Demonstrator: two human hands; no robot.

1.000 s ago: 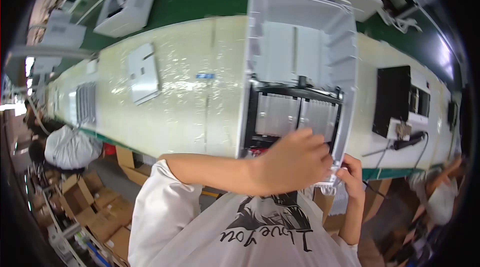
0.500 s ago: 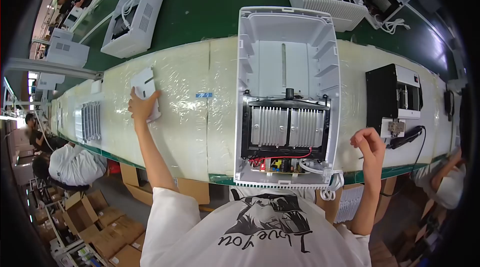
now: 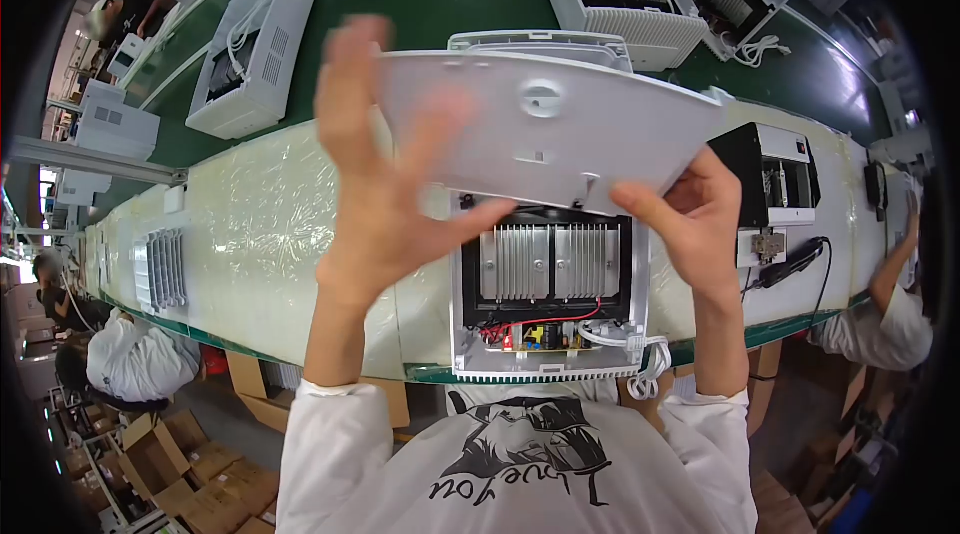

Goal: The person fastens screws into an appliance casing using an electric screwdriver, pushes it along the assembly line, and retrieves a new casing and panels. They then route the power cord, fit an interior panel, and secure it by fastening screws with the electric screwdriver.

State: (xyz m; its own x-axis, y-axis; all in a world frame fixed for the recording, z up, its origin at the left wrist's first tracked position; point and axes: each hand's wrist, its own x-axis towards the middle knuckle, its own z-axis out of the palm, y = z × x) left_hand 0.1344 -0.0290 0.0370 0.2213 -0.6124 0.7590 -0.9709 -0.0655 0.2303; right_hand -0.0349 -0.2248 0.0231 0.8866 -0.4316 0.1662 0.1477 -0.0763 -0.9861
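Note:
A white flat panel (image 3: 480, 124) with a round recess and small slots is raised over the upper part of the white housing (image 3: 645, 344). My right hand (image 3: 700, 224) pinches its lower right corner, thumb in front. My left hand (image 3: 375, 179) is at its left end with fingers spread and blurred; the thumb points right below the panel's edge. Below the panel, the housing shows a black-framed unit with ribbed metal heat sinks (image 3: 548, 264). Red wires and a small circuit board (image 3: 545, 336) lie at its near end. The panel hides most of the housing's far half.
A black-and-white device (image 3: 785, 174) and a black corded tool (image 3: 790, 269) sit on the right. Ribbed metal parts (image 3: 165, 269) lie on the left. Other white housings (image 3: 255, 54) stand across the green surface. A coiled white cable (image 3: 650, 369) hangs at the table edge.
The white panel has left the table on the left and is now up over the housing. My right hand has moved up and taken its corner; my left hand's fingers have spread.

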